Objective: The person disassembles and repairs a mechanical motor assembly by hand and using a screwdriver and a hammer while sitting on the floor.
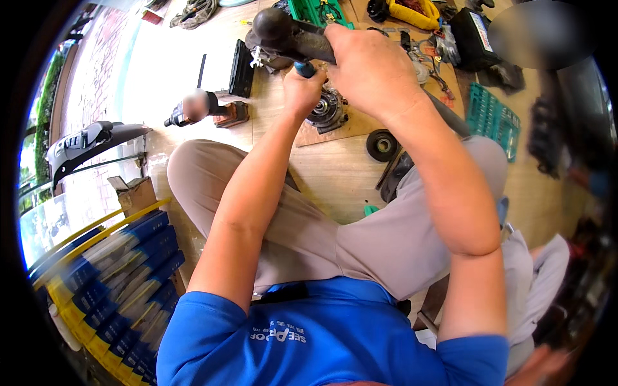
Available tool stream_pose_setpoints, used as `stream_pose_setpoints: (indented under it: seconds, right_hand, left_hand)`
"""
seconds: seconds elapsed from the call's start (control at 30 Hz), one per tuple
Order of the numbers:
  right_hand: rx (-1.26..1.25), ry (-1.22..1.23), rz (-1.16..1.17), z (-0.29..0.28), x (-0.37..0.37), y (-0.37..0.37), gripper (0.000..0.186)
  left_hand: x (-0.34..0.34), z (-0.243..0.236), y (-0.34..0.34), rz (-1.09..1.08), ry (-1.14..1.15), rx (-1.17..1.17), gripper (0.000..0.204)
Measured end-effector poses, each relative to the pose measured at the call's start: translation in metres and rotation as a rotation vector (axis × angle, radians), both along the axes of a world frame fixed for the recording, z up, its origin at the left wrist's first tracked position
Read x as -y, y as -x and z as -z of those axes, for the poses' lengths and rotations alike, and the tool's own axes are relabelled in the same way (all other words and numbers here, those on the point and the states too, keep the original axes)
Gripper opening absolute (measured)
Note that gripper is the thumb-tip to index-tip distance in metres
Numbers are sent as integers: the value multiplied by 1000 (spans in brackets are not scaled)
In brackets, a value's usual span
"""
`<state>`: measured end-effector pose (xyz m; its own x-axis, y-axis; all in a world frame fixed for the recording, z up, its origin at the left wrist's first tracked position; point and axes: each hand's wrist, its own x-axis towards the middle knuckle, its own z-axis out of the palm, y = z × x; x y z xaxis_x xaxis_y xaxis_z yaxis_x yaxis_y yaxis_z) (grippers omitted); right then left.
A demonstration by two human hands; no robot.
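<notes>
My right hand point(370, 72) is closed around the handle of a dark hammer point(273, 32). Its rounded head is raised up and to the left of the hand, while the handle's other end runs back beside my right forearm. My left hand point(302, 93) is wrapped around a tool with a blue end point(304, 68) poking out above the fist; its lower part is hidden, so I cannot tell its kind. Just below and right of that fist lies a round metal machine part point(325, 110) with a ringed centre, on a sheet of cardboard point(335, 135).
A cordless drill point(193, 106) lies left. A black wheel point(382, 145) rests near my right knee. Further right are a green socket case point(492, 119) and a black box point(473, 38); a yellow tray point(415, 13) stands behind. Blue boxes point(129, 276) are stacked lower left. Another person sits lower right.
</notes>
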<state>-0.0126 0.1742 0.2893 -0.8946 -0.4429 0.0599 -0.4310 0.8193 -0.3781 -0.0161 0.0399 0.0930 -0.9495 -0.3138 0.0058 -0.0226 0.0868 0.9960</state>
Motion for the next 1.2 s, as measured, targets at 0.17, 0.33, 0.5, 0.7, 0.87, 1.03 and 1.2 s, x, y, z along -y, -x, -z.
stream_pose_setpoints:
  seconds: [0.17, 0.33, 0.5, 0.7, 0.87, 1.03, 1.2]
  right_hand:
    - [108, -173, -18, 22, 3, 12, 18]
    - [150, -136, 25, 8, -5, 6, 21]
    - [35, -39, 77, -17, -21, -2, 21]
    - [-59, 86, 54, -29, -32, -2, 24]
    - [-48, 105, 62, -27, -39, 1, 25]
    - [-64, 71, 60, -23, -42, 1, 26]
    - [-45, 131, 62, -24, -42, -1, 26]
  left_hand:
    - [0, 6, 4, -25, -70, 24, 9]
    - [14, 24, 10, -15, -166, 97, 10]
    - [29, 21, 19, -144, -443, 273, 16]
    - [69, 59, 20, -226, -832, 405, 30]
    - [74, 61, 15, -96, -870, 340, 20]
    - [64, 37, 1, 208, -801, 186, 10]
    - [59, 19, 0, 231, -772, 124, 11]
